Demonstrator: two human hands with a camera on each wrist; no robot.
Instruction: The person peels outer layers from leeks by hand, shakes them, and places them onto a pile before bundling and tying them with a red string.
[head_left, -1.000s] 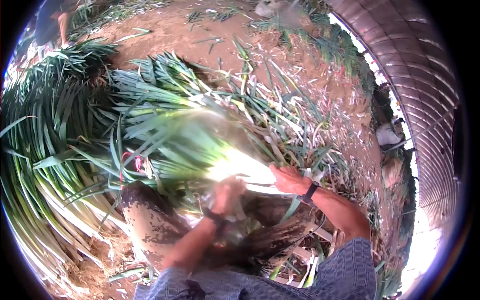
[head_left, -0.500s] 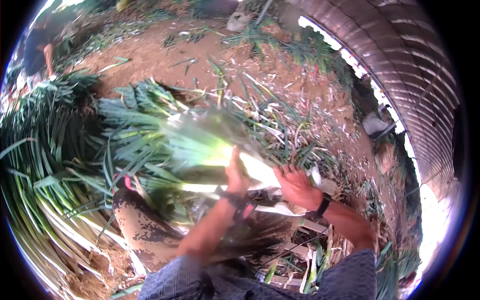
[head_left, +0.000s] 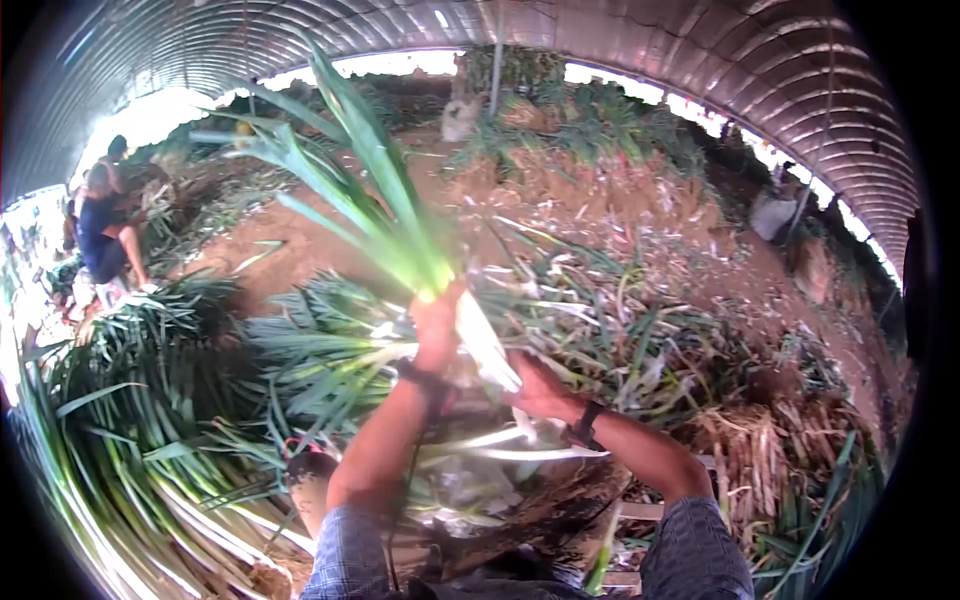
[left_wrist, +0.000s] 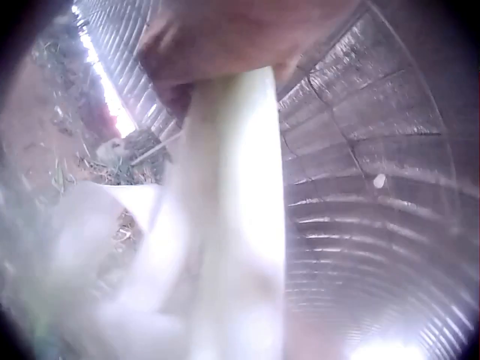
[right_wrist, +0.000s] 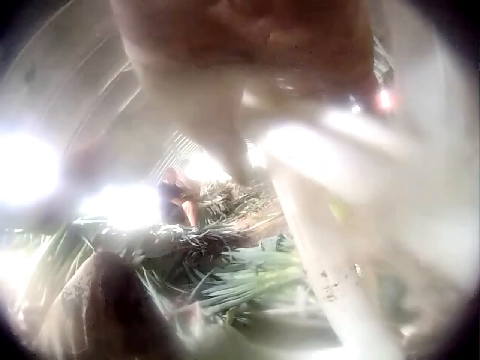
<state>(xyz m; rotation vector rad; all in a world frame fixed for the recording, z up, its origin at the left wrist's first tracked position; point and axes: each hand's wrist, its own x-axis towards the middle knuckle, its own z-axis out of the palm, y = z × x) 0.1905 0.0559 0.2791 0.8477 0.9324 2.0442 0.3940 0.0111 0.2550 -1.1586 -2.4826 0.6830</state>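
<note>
A long green onion (head_left: 485,340) slants up in front of me, its green leaves fanned toward the upper left. My left hand (head_left: 437,325) grips it where the white shaft turns green. At the lower end of the shaft, the curled fingers of my right hand (head_left: 540,388) hold the white part. In the left wrist view the white shaft (left_wrist: 240,210) runs down from the left hand, with pale loose skin (left_wrist: 157,247) blurred beside it. The right wrist view shows the shaft (right_wrist: 315,247) close by the right hand (right_wrist: 247,60). More white stalks (head_left: 520,452) lie across my lap.
Unpeeled green onions (head_left: 150,430) are heaped at the left, and a leafy pile (head_left: 320,350) lies just ahead. Scattered peelings (head_left: 620,330) cover the soil in front and rightward. Rooty bundles (head_left: 750,450) stand at the right. A seated person (head_left: 105,230) is at the far left.
The view has tilted up. My left hand has lifted the green onion from low over the leafy pile to a steeper slant, and the right hand has stayed near its white end.
</note>
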